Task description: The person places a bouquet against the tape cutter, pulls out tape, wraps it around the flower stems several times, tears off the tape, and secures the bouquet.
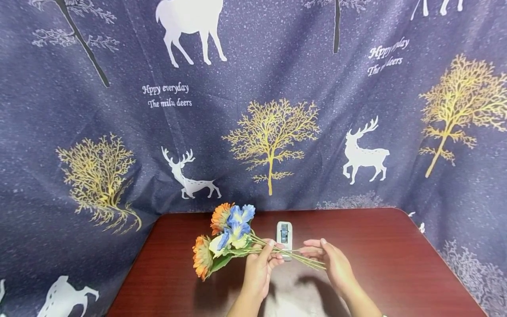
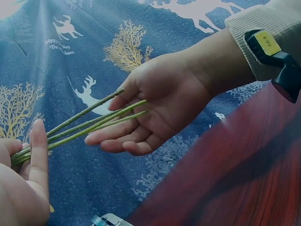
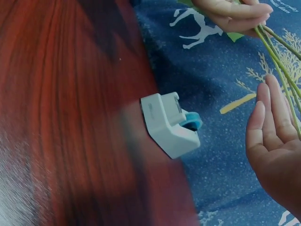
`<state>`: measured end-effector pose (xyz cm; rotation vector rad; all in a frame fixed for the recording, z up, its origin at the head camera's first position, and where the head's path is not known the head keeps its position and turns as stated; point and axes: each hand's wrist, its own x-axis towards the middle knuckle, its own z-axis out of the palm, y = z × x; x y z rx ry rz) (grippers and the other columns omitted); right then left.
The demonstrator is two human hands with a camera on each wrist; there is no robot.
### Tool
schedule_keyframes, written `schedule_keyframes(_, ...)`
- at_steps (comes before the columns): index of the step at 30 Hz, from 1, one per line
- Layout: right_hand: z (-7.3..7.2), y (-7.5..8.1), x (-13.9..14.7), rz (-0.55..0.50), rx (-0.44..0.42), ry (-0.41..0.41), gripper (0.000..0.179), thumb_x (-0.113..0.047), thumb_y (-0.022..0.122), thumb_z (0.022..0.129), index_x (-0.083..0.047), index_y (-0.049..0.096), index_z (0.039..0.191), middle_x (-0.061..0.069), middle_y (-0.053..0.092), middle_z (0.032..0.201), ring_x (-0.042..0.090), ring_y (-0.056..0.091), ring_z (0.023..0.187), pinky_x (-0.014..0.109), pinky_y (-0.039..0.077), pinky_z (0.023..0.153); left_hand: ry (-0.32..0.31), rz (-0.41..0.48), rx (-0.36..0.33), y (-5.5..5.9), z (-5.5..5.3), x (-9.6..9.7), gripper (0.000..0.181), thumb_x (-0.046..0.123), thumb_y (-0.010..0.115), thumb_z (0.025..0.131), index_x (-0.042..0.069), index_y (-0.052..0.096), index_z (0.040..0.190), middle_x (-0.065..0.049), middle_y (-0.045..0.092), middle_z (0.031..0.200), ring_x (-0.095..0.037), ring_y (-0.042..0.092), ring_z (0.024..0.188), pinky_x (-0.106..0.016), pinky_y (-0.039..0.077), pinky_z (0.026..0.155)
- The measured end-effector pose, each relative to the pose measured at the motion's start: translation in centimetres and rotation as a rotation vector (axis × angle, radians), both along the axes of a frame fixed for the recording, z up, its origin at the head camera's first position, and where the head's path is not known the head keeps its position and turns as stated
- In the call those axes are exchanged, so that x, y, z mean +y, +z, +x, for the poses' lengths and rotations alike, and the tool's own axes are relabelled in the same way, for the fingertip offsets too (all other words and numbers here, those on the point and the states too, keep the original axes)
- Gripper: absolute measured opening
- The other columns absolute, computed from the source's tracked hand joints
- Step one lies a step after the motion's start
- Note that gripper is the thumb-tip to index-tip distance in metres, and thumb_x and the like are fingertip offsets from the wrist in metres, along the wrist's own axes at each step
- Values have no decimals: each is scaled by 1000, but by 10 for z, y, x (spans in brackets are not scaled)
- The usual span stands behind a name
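Note:
My left hand (image 1: 257, 268) grips a small bunch of flowers by the stems (image 2: 89, 123), over the table. Orange blooms (image 1: 203, 257), blue blooms (image 1: 237, 220) and pale cream ones point to the left, with green leaves below them. The stem ends reach right, toward my right hand (image 1: 336, 264). That hand is open, palm turned to the stems and fingers extended beside their ends, as the left wrist view shows. Beyond the hands, a white tape dispenser (image 3: 167, 122) with a blue roll stands on the table, partly covered by the left fingers in the head view.
The dark red wooden table (image 1: 170, 264) has rounded back corners. Behind it hangs a navy cloth (image 1: 222, 132) printed with deer and trees. A bright reflection lies on the table's near middle. A wrist camera (image 2: 277, 56) is strapped over the right sleeve.

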<state>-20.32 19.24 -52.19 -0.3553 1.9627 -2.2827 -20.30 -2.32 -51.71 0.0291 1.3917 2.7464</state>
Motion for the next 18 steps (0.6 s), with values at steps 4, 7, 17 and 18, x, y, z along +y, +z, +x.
schedule_keyframes(4, 3, -2, -4, -61, 16, 32, 64, -36, 17, 112, 14, 49, 133, 0, 77, 114, 15, 73, 106, 28, 56, 94, 5, 2, 1, 0, 1, 1, 9, 17, 60, 101, 8, 58, 102, -2, 75, 91, -8, 64, 69, -21, 60, 66)
schedule_keyframes(7, 6, -1, -8, -114, 2, 36, 64, -39, 16, 112, 9, 54, 132, 2, 77, 115, 15, 73, 107, 28, 56, 95, 7, -4, 16, 0, 1, 1, 9, 17, 60, 101, 9, 59, 102, -2, 75, 92, -7, 64, 69, -21, 59, 67)
schedule_keyframes(17, 8, -1, -26, -114, 27, -86, 68, -40, 12, 112, 7, 60, 122, 3, 78, 107, 13, 73, 95, 27, 56, 88, 21, 8, 66, -4, 1, 5, 5, 16, 59, 101, 11, 60, 100, 0, 76, 90, -5, 64, 68, -20, 59, 67)
schedule_keyframes(18, 8, -2, -27, -107, 32, -104, 68, -40, 13, 112, 8, 60, 121, 4, 78, 105, 13, 73, 94, 27, 56, 87, 22, 7, 66, -5, 1, 5, 5, 16, 59, 101, 11, 61, 100, 1, 76, 90, -5, 65, 68, -20, 59, 67)
